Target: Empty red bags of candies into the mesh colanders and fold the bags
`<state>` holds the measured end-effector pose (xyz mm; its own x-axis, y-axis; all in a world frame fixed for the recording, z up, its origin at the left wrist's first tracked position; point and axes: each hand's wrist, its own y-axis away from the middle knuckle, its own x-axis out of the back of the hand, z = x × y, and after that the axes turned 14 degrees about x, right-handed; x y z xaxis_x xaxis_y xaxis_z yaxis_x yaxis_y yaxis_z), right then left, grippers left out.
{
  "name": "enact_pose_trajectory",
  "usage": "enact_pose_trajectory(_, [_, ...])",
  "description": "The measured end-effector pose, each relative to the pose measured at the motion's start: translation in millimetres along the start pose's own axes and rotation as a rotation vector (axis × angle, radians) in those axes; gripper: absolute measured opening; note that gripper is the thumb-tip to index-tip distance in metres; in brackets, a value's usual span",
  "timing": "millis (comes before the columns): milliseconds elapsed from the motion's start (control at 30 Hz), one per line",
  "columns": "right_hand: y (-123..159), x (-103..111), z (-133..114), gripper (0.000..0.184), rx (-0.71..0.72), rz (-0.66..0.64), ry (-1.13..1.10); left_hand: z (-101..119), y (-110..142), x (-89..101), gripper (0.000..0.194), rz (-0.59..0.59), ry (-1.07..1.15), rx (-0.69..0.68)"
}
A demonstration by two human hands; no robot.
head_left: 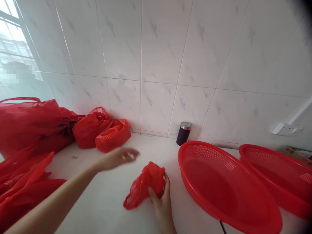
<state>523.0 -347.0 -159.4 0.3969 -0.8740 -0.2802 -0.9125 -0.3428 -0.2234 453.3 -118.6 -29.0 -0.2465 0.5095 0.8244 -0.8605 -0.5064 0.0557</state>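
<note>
A small red plastic bag (pixel 143 187) lies bunched on the white tabletop (pixel 97 204). My right hand (pixel 161 200) grips its right end, thumb on the near side and fingers round the far side. What the bag contains is hidden by the plastic. My left hand (pixel 125 156) hovers above the table, to the upper left of that bag and apart from it. Its fingers are loosely spread, a little blurred, and hold nothing. Just behind the left hand sits a tied red bag (pixel 113 135), with a rounder red bag (pixel 90 128) beside it.
A large red bag (pixel 26 126) and loose red plastic bags (pixel 21 185) fill the left side. At right stand a red perforated basket (pixel 226 185) and a second red basket (pixel 275 172). A dark flask (pixel 183 134) stands by the tiled wall (pixel 158 58).
</note>
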Motion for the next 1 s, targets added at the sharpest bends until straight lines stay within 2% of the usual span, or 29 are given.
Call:
enact_pose_trajectory(100, [5,-2,2,0.069,-0.004,-0.033,0.139,-23,-41,52.9,0.052,0.351,-0.034,0.215])
enact_pose_trajectory(133, [7,-3,2,0.065,-0.015,-0.049,0.174,-34,-53,64.3,0.058,0.423,-0.056,0.29])
enact_pose_trajectory(200, [9,-6,3,0.059,-0.02,-0.071,0.215,-56,-72,74.6,0.065,0.457,-0.089,0.418])
enact_pose_trajectory(267, [10,-8,3,0.056,-0.012,-0.071,0.228,-75,-84,69.8,0.06,0.401,-0.103,0.478])
enact_pose_trajectory(367, [10,-11,4,0.052,0.005,-0.049,0.255,-85,-97,44.8,0.047,0.311,-0.105,0.454])
enact_pose_trajectory(433, [10,-11,6,0.05,0.018,-0.048,0.274,-79,-104,24.9,0.044,0.281,-0.1,0.407])
enact_pose_trajectory(533, [10,-11,12,0.049,0.041,-0.016,0.296,-58,-113,3.6,0.046,0.262,-0.071,0.318])
enact_pose_trajectory(633, [10,-13,16,0.05,0.044,0.032,0.322,-39,-120,4.5,0.057,0.296,-0.036,0.215])
enact_pose_trajectory(733, [11,-14,20,0.048,0.065,0.068,0.352,-39,-119,29.6,0.071,0.494,-0.04,0.199])
enact_pose_trajectory(800, [11,-15,21,0.047,0.086,0.077,0.368,-52,-115,53.3,0.08,0.679,-0.068,0.258])
enact_pose_trajectory(867, [11,-14,24,0.046,0.106,0.07,0.381,-75,-109,76.0,0.088,0.816,-0.092,0.347])
enact_pose_trajectory(1000, [10,-11,31,0.046,0.152,0.061,0.405,-133,-106,104.0,0.108,0.897,-0.029,0.633])
